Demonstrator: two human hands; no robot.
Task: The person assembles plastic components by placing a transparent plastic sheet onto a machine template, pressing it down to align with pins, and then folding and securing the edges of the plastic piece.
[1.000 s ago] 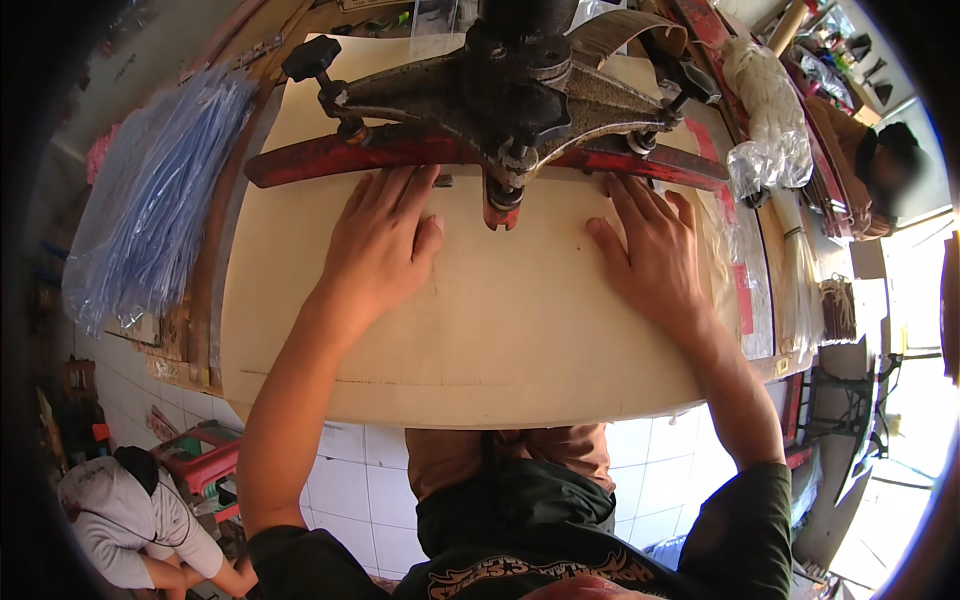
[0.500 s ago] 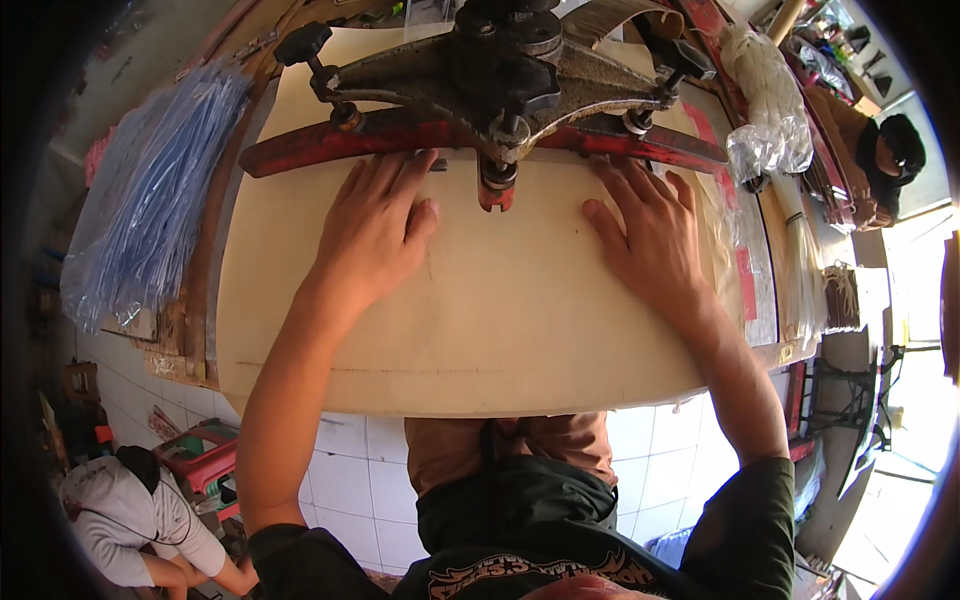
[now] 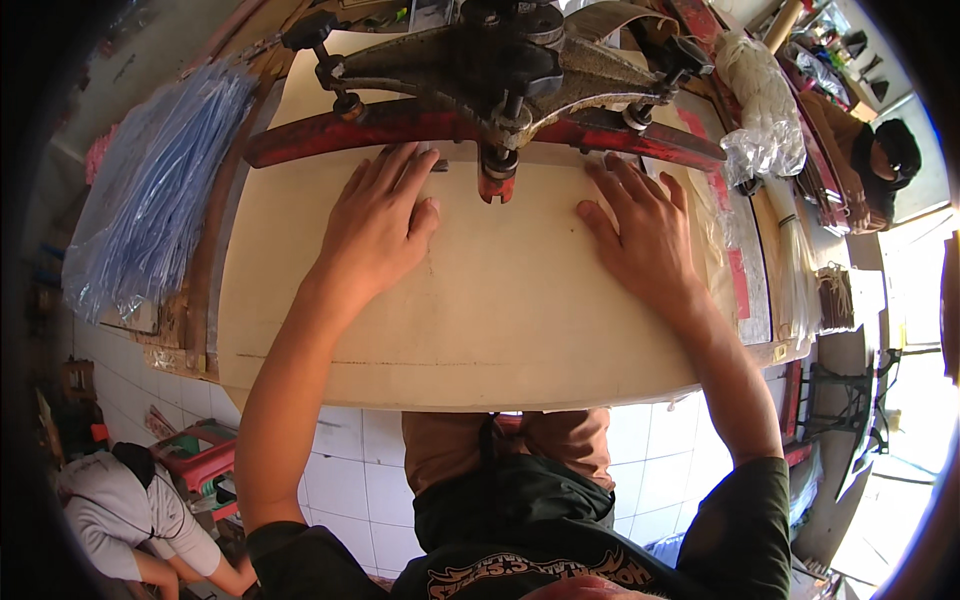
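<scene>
Cream sheet (image 3: 500, 300) lies flat on the bench (image 3: 204, 270), its near edge just in front of the person's waist and its far portion passing toward the red bar (image 3: 365, 130). A dark metal bracket (image 3: 410, 75) with knobs stands above the bar. The left hand (image 3: 382, 215) rests palm down on the sheet, left of the bar's notched centre piece (image 3: 496, 185); its grip is wide, with the thumb apart, and clasps nothing. The right hand (image 3: 642, 220) rests likewise on the right side, grip wide and holding nothing. The fingertips of both hands reach the lower edge of the bar; whether they touch it cannot be told.

Compared with the frame one second earlier, the sheet's near edge, the bar and both hands appear slightly higher in the view. The hand posture and the spacing between the hands are essentially unchanged. A stack of blue-tinted plastic (image 3: 150, 190) remains at the left, and a clear plastic bundle (image 3: 760, 100) remains at the right.
</scene>
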